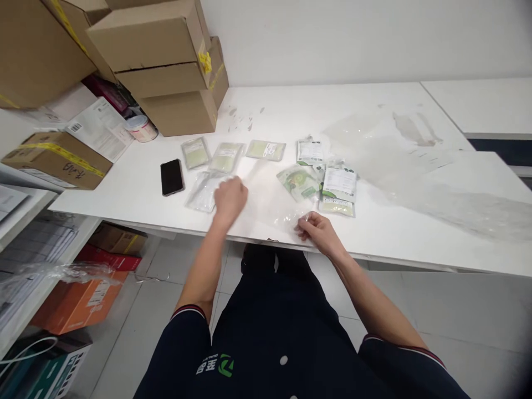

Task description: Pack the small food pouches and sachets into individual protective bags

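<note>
A sheet or bag of clear plastic film [274, 202] lies in front of me near the table's edge. My right hand [315, 228] pinches its near right corner. To the left, my left hand [231, 200] is curled into a fist at the film's left side; whatever its fingers hold is hidden. Just beyond the film rests a green-and-white printed packet [298, 182]. Beside it are a small pile of white-labelled packets [339, 184] and another labelled packet [310, 151]. Flat clear plastic bags [203, 193] lie left of my left hand.
Pale green packets [225, 158] lie in a row farther back on the white table [366, 227]. A phone [172, 177] is at left. Cardboard boxes [153, 50] and a tin [142, 128] stand at back left. Loose clear plastic wrap [449, 205] spreads across the right side.
</note>
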Demonstrator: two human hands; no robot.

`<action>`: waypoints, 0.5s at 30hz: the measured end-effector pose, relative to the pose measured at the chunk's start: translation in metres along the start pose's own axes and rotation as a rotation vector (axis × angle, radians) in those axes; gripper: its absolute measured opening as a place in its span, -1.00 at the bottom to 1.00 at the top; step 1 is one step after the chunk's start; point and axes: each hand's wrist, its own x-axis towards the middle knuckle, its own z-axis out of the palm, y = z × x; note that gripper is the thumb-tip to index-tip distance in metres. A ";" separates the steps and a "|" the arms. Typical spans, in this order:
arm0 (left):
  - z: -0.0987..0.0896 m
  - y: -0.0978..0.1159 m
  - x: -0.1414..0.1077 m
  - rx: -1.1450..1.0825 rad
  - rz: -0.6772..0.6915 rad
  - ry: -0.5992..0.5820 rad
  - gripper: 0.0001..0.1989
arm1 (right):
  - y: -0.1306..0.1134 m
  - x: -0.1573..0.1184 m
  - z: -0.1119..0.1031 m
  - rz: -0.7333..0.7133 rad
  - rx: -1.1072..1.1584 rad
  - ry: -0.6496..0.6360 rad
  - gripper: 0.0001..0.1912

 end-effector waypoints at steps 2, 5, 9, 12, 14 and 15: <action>-0.021 -0.025 0.031 -0.139 -0.082 0.236 -0.78 | 0.005 -0.004 0.012 0.049 0.057 -0.055 -0.70; -0.043 -0.038 0.054 -0.259 -0.113 0.487 -0.61 | 0.012 -0.006 0.045 0.124 0.259 -0.077 -0.65; -0.041 -0.012 0.016 -0.307 0.129 0.290 -0.63 | 0.012 -0.006 0.086 0.187 0.387 -0.159 -0.64; -0.021 0.003 -0.035 -0.343 0.353 -0.193 -0.56 | -0.003 -0.010 0.078 0.176 0.076 -0.490 -0.65; -0.007 0.002 -0.062 -0.317 0.400 -0.351 -0.47 | -0.022 -0.013 0.051 0.116 -0.287 -0.707 -0.67; 0.000 -0.001 -0.072 -0.285 0.416 -0.378 -0.42 | -0.033 -0.012 0.034 0.078 -0.450 -0.714 -0.67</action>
